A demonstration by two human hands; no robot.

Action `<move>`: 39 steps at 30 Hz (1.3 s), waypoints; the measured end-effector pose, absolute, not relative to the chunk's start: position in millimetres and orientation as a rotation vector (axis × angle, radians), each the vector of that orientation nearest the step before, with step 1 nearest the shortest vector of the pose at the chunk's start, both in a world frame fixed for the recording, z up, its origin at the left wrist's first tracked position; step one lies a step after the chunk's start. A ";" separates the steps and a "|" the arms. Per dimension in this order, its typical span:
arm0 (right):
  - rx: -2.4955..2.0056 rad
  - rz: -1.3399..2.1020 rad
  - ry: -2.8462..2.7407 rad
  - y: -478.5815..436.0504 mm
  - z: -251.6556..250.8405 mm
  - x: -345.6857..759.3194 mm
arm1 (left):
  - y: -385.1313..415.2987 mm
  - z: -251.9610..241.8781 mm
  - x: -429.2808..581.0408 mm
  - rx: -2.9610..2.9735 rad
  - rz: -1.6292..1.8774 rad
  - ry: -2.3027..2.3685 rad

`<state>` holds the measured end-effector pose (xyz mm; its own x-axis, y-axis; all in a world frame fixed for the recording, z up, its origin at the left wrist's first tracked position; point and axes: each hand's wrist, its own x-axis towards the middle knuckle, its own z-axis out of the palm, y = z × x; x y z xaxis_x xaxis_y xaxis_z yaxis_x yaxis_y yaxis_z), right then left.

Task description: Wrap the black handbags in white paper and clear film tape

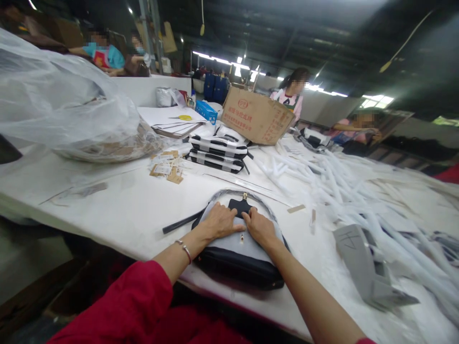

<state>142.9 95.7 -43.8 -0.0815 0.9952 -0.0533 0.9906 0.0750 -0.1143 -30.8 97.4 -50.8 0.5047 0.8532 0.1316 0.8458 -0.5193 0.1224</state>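
A handbag (229, 251) with a grey front and a black base lies on the white table near its front edge. A black flap (238, 206) with a gold-coloured clasp stands out at the top of its front. My left hand (223, 221) rests on the bag, its fingers curled at the flap's left edge and its thumb stretched across the grey panel. My right hand (258, 225) grips the flap's right edge, thumb and fingers close together. Below the hands is a small metal fitting (242, 237) on the grey panel. A black strap (182, 221) sticks out to the left.
Behind the bag lie stacked wrapped bags (217, 154), paper tags (167, 168) and a cardboard box (255, 115). Clear plastic (68, 105) bulges at left. White strips (340, 191) and a grey curved piece (364, 265) cover the right. Yellow-handled scissors (184, 117) rest on sheets. Co-workers sit beyond.
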 end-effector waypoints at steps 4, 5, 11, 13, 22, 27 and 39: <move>-2.011 0.245 -2.357 99.2 -39.3 147.0 | 95.7 -52.0 -31.9 2.700 0.338 1.500; -1.972 0.293 -2.381 100.4 -38.0 148.2 | 95.9 -51.7 -31.9 2.684 0.346 1.501; -2.002 0.401 -2.352 103.6 -38.8 146.4 | 99.9 -47.6 -32.4 2.593 0.277 1.500; -2.040 0.273 -2.269 102.2 -43.0 144.8 | 100.1 -49.0 -34.7 2.597 0.331 1.471; -1.813 0.229 -2.088 116.4 -63.5 155.9 | 101.7 -51.6 -36.3 2.569 0.368 1.366; -1.637 0.546 -1.748 119.8 -56.3 163.3 | 97.0 -52.2 -26.5 2.578 0.415 1.460; -1.173 0.322 -1.955 94.3 -42.3 157.7 | 93.4 -42.9 -46.8 2.594 0.385 1.422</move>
<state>157.7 94.3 -42.3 -0.2350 0.8255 0.5132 0.6175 0.5346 -0.5771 -46.8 93.4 -42.9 0.5153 0.8442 0.1478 0.8033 -0.5359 0.2598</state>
